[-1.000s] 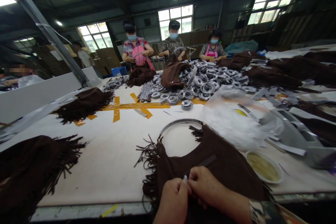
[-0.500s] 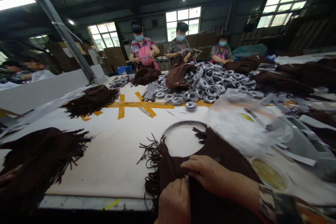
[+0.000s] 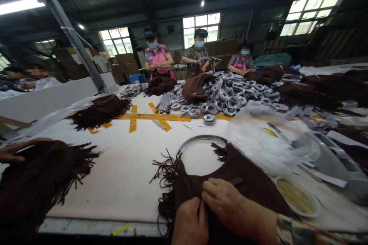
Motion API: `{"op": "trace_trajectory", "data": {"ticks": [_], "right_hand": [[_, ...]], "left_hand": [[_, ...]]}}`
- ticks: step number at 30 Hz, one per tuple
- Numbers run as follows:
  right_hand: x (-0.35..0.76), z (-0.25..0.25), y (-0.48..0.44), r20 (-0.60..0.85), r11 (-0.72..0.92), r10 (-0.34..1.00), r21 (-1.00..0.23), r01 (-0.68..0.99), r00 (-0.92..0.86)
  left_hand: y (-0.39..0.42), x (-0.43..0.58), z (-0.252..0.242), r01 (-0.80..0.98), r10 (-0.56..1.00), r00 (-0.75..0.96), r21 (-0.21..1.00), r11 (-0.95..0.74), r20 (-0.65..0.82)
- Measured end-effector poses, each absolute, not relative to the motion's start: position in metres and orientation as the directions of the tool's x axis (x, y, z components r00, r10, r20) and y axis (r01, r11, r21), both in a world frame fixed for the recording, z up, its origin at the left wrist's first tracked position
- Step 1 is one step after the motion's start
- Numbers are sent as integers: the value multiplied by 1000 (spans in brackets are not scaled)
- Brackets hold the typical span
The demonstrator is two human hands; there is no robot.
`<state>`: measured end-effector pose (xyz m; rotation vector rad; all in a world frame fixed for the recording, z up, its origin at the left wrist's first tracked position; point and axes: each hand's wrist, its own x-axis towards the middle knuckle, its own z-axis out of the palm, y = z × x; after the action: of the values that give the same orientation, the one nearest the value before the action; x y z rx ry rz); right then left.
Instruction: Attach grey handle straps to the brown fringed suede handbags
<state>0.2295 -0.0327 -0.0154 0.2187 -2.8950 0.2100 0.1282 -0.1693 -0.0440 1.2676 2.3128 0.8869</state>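
Observation:
A dark brown fringed handbag (image 3: pixel 255 176) lies at the table's near edge. Its curved handle (image 3: pixel 198 137), in clear wrapping, arches away from me, and fringe hangs along its left side. Low on the bag, my left hand (image 3: pixel 190 220) is closed, thumb and fingers pinching at the bag's material. My right hand (image 3: pixel 230 203) is closed too, its curled fingers meeting the left fingertips at the same spot. What lies right between the fingertips is hidden. A short dark strap end (image 3: pixel 236 181) shows just beyond my right hand.
At left, another person's hand (image 3: pixel 14 153) rests on a second fringed bag (image 3: pixel 48 176). Wrapped coiled straps (image 3: pixel 232 101) are heaped mid-table. A clear plastic bag (image 3: pixel 258 141), a bowl of yellowish stuff (image 3: pixel 297 195) and a grey case (image 3: pixel 342 164) sit right. Several people work across the table.
My right hand's fingers have curled in against my left hand, covering the small metal piece seen between them before. The other person's hand at left has risen onto the top of its bag.

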Motion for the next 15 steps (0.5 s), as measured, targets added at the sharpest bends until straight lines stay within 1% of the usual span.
{"op": "trace_trajectory", "data": {"ticks": [2,3,5,6,7,8,9,10,11,12,13,14,15], "right_hand": [[234,-33,-37,294,977,-79,-167,-132,-952],[235,-42,-40,334,974,-39,-198,-110,-942],[236,-60,-44,434,965,45,-252,-73,-900],[237,-68,-47,477,960,81,-272,-60,-875],[237,-75,-49,510,956,104,-288,-55,-854],[237,-80,-51,524,949,124,-310,-53,-843],[238,-84,-53,518,939,141,-340,-52,-844],[239,-87,-54,493,923,160,-382,-47,-855],[241,-89,-55,460,904,177,-426,-41,-870],[244,-90,-55,424,882,187,-469,-39,-886],[248,-91,-54,385,861,185,-507,-39,-904],[254,-92,-53,348,844,174,-535,-43,-921],[261,-92,-50,320,832,147,-552,-58,-936]], "left_hand": [[-166,123,-39,359,793,-557,789,499,-247],[-165,121,-38,233,779,-534,828,510,-329],[-164,116,-40,-36,791,-438,888,459,-427],[-164,114,-43,-199,802,-375,885,420,-465],[-163,113,-46,-372,807,-304,843,390,-507],[-163,113,-50,-531,804,-231,764,368,-548],[-161,112,-53,-658,793,-162,664,356,-587],[-160,113,-55,-744,783,-103,570,348,-613],[-159,113,-56,-791,782,-64,509,339,-620],[-159,114,-55,-810,780,-44,479,338,-624],[-159,114,-53,-800,775,-42,486,352,-630],[-160,113,-49,-757,771,-65,534,376,-634],[-162,110,-43,-672,771,-116,621,403,-626]]}}
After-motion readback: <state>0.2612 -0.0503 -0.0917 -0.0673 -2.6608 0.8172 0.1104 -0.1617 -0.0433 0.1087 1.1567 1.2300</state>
